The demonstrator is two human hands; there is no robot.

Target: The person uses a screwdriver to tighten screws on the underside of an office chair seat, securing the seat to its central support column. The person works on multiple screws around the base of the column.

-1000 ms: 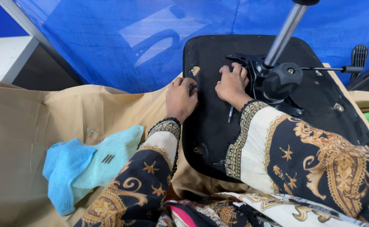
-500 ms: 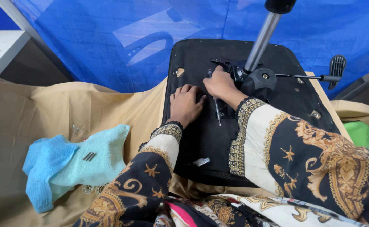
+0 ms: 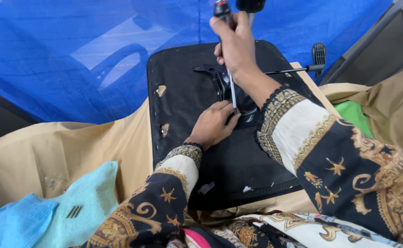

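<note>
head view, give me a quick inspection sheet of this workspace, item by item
surface: tan sheet spread under the work, creased.
job's things: black upturned chair seat lies on the sheet, its metal mechanism plate and side lever facing up; a screwdriver stands upright, tip at the plate.
clutter: pale blue cloths at lower left with a few small dark screws lying on them; small scraps on the seat's near edge.
grippers: right hand grips the screwdriver handle from above; left hand rests on the seat, fingers at the shaft's tip.
cables: nothing seen.
surroundings: blue tarp behind; something green at right, partly hidden.
</note>
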